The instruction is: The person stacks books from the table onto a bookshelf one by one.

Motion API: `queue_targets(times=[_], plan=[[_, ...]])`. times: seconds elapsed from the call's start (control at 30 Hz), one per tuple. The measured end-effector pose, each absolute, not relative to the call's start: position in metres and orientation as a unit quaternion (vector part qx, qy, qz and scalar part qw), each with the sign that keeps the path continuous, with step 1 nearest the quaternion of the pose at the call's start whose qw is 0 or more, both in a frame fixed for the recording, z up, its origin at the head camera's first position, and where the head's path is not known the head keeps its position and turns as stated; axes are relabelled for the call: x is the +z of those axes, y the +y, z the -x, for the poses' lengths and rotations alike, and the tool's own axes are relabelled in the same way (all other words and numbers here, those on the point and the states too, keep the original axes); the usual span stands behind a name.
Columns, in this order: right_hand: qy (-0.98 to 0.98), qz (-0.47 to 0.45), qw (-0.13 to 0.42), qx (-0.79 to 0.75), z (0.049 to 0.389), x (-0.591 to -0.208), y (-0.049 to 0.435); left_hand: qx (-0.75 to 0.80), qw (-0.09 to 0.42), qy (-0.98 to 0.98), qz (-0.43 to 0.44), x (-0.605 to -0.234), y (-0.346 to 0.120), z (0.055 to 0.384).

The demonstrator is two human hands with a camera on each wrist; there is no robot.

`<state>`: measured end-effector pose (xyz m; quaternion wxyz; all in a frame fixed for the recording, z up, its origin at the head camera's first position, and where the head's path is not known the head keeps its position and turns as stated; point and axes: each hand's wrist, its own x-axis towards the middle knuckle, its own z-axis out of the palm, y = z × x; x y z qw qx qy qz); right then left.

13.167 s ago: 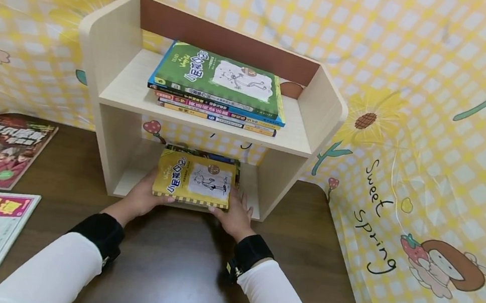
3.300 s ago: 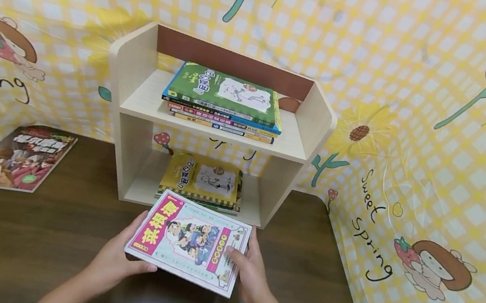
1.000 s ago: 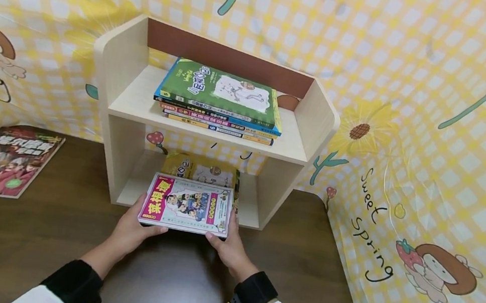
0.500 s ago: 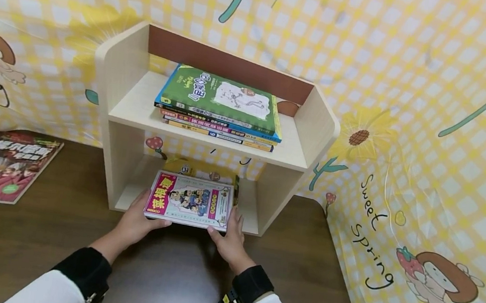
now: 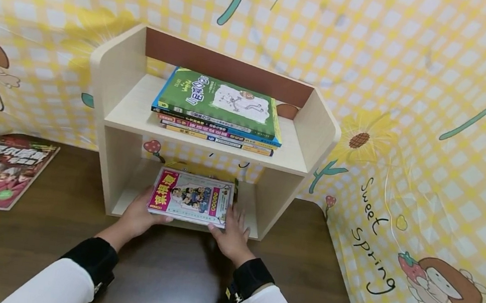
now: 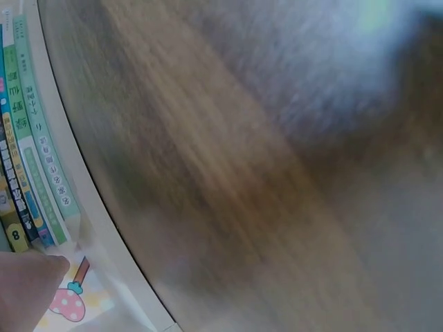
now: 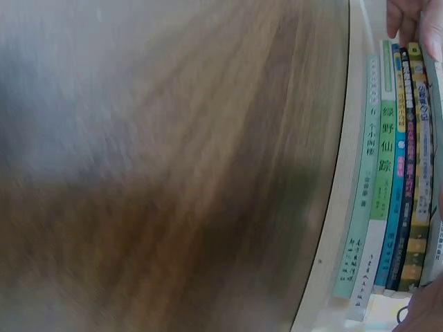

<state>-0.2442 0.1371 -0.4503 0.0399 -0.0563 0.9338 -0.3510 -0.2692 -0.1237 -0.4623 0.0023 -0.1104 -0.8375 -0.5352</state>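
A comic book [image 5: 191, 198] with a pink and pale-blue cover lies flat on top of the book stack on the lower shelf. My left hand [image 5: 137, 217] is at its left side, thumb along the front edge, other fingers partly hidden. At the right front corner, my right hand [image 5: 232, 236] touches it with the thumb, its fingers extended and spread beside the stack. Beneath, the right wrist view shows the spines of several books, including a green one [image 7: 386, 149] and a yellow-brown one [image 7: 419, 152]. Only a sliver of the yellow book [image 5: 210, 172] shows behind the comic book.
The pale wooden bookshelf [image 5: 108, 170] stands on a dark table [image 5: 178, 270] against a checked yellow cloth [image 5: 414, 91]. Several books, with a green book [image 5: 226, 101] on top, lie stacked on its upper shelf. A magazine [image 5: 1, 170] lies at the left.
Earlier the hands were at the yellow book, then carried the comic book from the table's left toward the shelf. In the last second it has slid farther back over the yellow book.
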Motion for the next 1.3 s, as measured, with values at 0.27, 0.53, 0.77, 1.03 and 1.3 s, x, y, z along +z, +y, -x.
queue_targets(times=[0.27, 0.53, 0.77, 1.03, 1.3], plan=[[0.955, 0.053, 0.037, -0.289, 0.254, -0.448, 0.139, -0.527, -0.009, -0.842, 0.113, -0.462, -0.121, 0.279], [0.96, 0.048, 0.046, -0.272, 0.262, -0.447, 0.14, -0.539, -0.018, -0.834, 0.113, -0.46, -0.118, 0.285], [0.966, 0.049, 0.054, -0.249, 0.267, -0.445, 0.141, -0.53, -0.015, -0.841, 0.11, -0.463, -0.117, 0.292], [0.968, 0.05, 0.06, -0.237, 0.273, -0.441, 0.14, -0.537, -0.02, -0.836, 0.109, -0.459, -0.117, 0.297], [0.97, 0.051, 0.06, -0.228, 0.281, -0.443, 0.14, -0.531, -0.01, -0.84, 0.113, -0.458, -0.118, 0.304]])
